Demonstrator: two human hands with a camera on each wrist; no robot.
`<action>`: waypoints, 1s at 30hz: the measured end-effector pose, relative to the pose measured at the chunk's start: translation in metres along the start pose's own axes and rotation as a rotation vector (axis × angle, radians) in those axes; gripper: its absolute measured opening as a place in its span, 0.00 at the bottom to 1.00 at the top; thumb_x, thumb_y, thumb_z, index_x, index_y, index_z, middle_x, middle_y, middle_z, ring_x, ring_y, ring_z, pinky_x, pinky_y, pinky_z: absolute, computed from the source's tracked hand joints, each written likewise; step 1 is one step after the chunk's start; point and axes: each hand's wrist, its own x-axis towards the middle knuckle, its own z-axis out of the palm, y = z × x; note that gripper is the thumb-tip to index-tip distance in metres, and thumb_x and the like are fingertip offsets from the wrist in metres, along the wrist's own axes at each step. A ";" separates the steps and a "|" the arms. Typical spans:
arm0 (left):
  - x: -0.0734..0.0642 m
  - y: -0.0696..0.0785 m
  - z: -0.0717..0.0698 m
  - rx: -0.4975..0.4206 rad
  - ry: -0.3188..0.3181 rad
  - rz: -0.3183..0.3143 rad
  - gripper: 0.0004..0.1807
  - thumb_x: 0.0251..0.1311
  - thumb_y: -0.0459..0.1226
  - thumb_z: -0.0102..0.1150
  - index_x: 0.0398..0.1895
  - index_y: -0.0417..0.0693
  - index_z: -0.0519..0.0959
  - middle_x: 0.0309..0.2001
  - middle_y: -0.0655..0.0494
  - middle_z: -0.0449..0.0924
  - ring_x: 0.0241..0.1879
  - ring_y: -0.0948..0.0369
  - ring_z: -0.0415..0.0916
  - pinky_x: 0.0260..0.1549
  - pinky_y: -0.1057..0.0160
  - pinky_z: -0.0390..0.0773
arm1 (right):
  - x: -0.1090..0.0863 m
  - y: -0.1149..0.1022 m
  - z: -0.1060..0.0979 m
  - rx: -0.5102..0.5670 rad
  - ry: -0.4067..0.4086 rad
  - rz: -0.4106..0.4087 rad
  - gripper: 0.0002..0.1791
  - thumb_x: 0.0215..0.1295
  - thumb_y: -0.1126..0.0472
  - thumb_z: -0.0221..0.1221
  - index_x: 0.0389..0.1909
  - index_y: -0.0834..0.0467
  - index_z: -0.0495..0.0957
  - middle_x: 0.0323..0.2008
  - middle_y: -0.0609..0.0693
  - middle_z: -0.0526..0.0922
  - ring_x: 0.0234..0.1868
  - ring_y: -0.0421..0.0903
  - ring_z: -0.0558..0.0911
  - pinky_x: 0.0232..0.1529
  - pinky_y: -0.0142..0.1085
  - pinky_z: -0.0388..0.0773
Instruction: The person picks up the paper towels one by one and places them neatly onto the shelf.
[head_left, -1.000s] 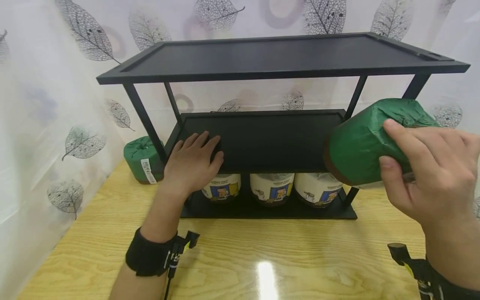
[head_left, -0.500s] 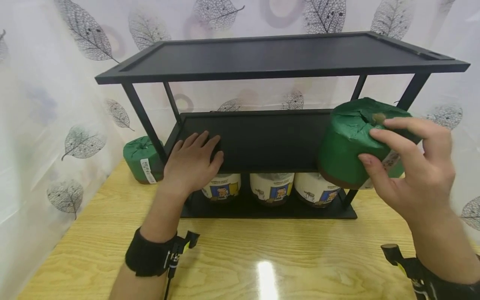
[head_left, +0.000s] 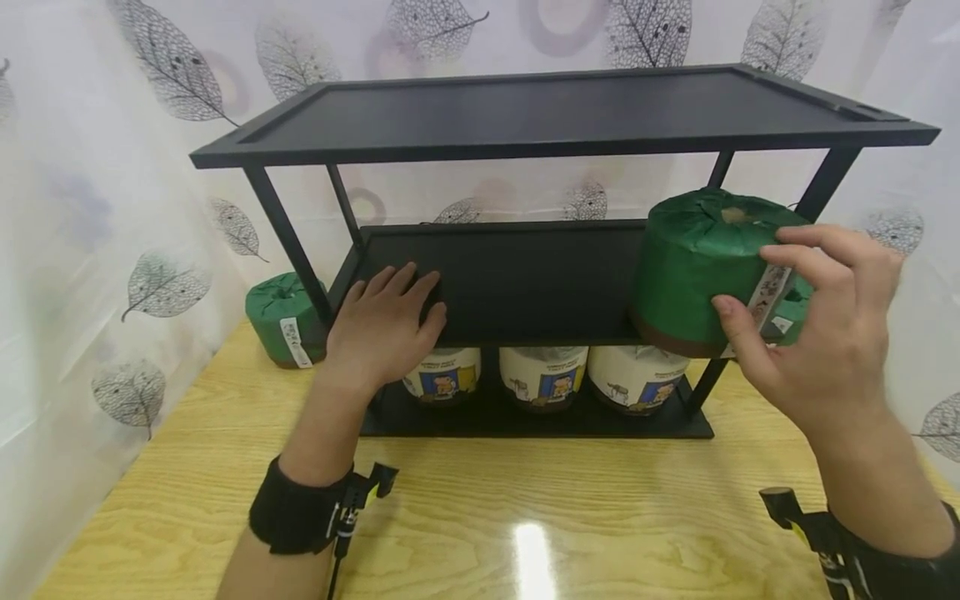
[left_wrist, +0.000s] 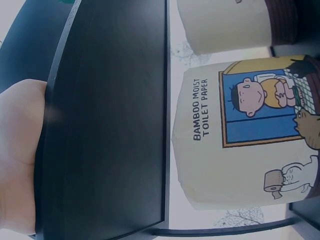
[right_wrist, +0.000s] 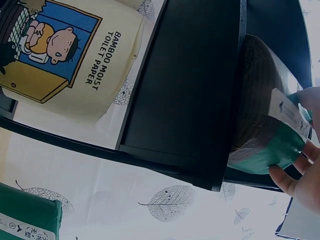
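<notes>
My right hand [head_left: 840, 333] holds a toilet paper roll [head_left: 693, 275] in green wrapping with a white label strip. Its thumb is on the near side and its fingertips lie at the top right edge. The roll stands upright at the right end of the black rack's middle shelf [head_left: 517, 283]; in the right wrist view its brown bottom edge [right_wrist: 255, 80] is close to the shelf. My left hand [head_left: 386, 325] lies with fingers spread on the left part of that shelf, holding nothing. In the left wrist view only part of the left hand [left_wrist: 20, 155] shows.
Three cream toilet paper rolls [head_left: 543, 379] with cartoon prints stand on the rack's bottom shelf [head_left: 540, 425]. One green roll [head_left: 281, 312] stands left of the rack, another green roll [head_left: 798, 308] is partly hidden behind my right hand. The top shelf [head_left: 525, 108] overhangs.
My right hand has brought the green toilet paper roll leftward over the middle shelf and turned it from tilted to upright. The left hand has stayed in place.
</notes>
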 end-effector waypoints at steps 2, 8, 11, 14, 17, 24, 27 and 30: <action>0.000 0.000 0.000 0.002 0.000 -0.001 0.30 0.77 0.53 0.36 0.77 0.54 0.60 0.78 0.44 0.54 0.77 0.43 0.49 0.73 0.38 0.50 | -0.001 0.002 -0.001 0.009 -0.027 0.012 0.35 0.69 0.39 0.53 0.44 0.73 0.68 0.50 0.75 0.71 0.56 0.73 0.66 0.66 0.47 0.59; 0.000 -0.001 0.001 0.001 -0.003 0.000 0.30 0.77 0.53 0.36 0.78 0.54 0.60 0.78 0.44 0.54 0.77 0.42 0.49 0.73 0.38 0.50 | -0.007 0.007 -0.002 0.002 -0.069 0.005 0.27 0.67 0.48 0.55 0.28 0.73 0.68 0.54 0.73 0.71 0.61 0.69 0.68 0.68 0.49 0.66; 0.000 0.000 0.001 0.001 0.000 0.002 0.30 0.77 0.53 0.36 0.78 0.54 0.60 0.78 0.44 0.54 0.77 0.42 0.49 0.74 0.39 0.50 | -0.007 0.008 -0.004 -0.021 -0.091 0.000 0.25 0.67 0.51 0.55 0.24 0.72 0.70 0.56 0.70 0.72 0.63 0.68 0.68 0.66 0.57 0.70; -0.001 0.000 0.000 0.004 0.005 0.003 0.30 0.77 0.53 0.36 0.77 0.54 0.60 0.78 0.44 0.54 0.77 0.42 0.50 0.73 0.39 0.50 | -0.007 0.008 -0.006 -0.031 -0.111 -0.001 0.27 0.69 0.49 0.54 0.25 0.72 0.71 0.56 0.70 0.72 0.64 0.68 0.67 0.65 0.60 0.70; -0.001 -0.001 0.000 0.004 0.009 0.005 0.30 0.77 0.53 0.36 0.77 0.54 0.61 0.78 0.44 0.55 0.77 0.42 0.50 0.73 0.39 0.50 | -0.006 0.008 -0.007 -0.033 -0.138 -0.001 0.30 0.72 0.45 0.52 0.26 0.71 0.72 0.58 0.69 0.72 0.64 0.68 0.66 0.64 0.60 0.70; -0.001 -0.001 0.001 0.003 -0.001 0.002 0.30 0.77 0.53 0.35 0.78 0.54 0.60 0.78 0.45 0.54 0.77 0.43 0.49 0.73 0.38 0.50 | -0.006 0.013 -0.005 -0.029 -0.228 -0.029 0.32 0.75 0.42 0.50 0.34 0.72 0.75 0.63 0.69 0.70 0.68 0.67 0.66 0.69 0.47 0.65; 0.000 0.000 0.001 0.004 -0.002 0.002 0.30 0.77 0.53 0.35 0.78 0.54 0.60 0.78 0.45 0.54 0.77 0.43 0.49 0.73 0.38 0.50 | -0.006 0.016 -0.003 -0.029 -0.259 -0.044 0.31 0.76 0.43 0.49 0.36 0.72 0.75 0.64 0.69 0.69 0.70 0.66 0.65 0.74 0.48 0.60; 0.000 0.000 0.001 0.002 0.000 0.004 0.30 0.77 0.53 0.35 0.78 0.55 0.60 0.78 0.45 0.54 0.77 0.43 0.49 0.74 0.39 0.50 | -0.006 0.018 -0.002 -0.022 -0.266 -0.062 0.29 0.75 0.44 0.49 0.37 0.71 0.75 0.66 0.68 0.69 0.71 0.65 0.65 0.75 0.50 0.58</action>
